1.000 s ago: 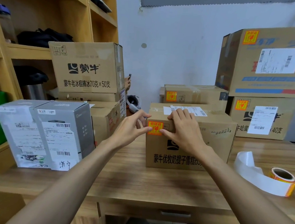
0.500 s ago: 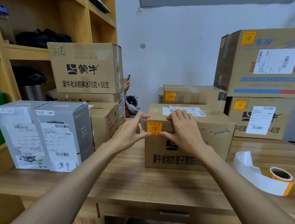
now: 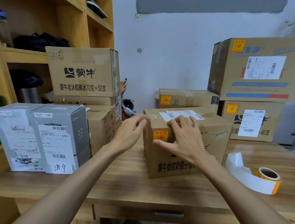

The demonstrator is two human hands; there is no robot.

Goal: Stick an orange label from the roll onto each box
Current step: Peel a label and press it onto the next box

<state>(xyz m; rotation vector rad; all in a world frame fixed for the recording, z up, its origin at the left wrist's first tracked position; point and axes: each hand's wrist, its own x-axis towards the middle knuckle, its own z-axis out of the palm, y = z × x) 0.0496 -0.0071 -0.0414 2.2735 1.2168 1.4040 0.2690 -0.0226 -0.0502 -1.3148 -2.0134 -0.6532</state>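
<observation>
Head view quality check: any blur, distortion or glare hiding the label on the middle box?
Head view: the orange label on the middle box shows clearly, no glare; the left hand is slightly smeared; the top right box is soft; wide-angle bowing bends the shelf uprights; lighting is even.

Illumination is even, diffuse and moderately bright, with a cool cast on the wall (image 3: pixel 174 48). The table (image 3: pixel 137 187) carries only soft, faint shadows at the base of the centre box (image 3: pixel 183 160), while the recesses of the shelf unit (image 3: pixel 45 15) are dim. Wide-angle distortion bows the frame edges, and the upper-right box (image 3: pixel 261 71) and the left hand (image 3: pixel 131 133) show slight blur.
</observation>
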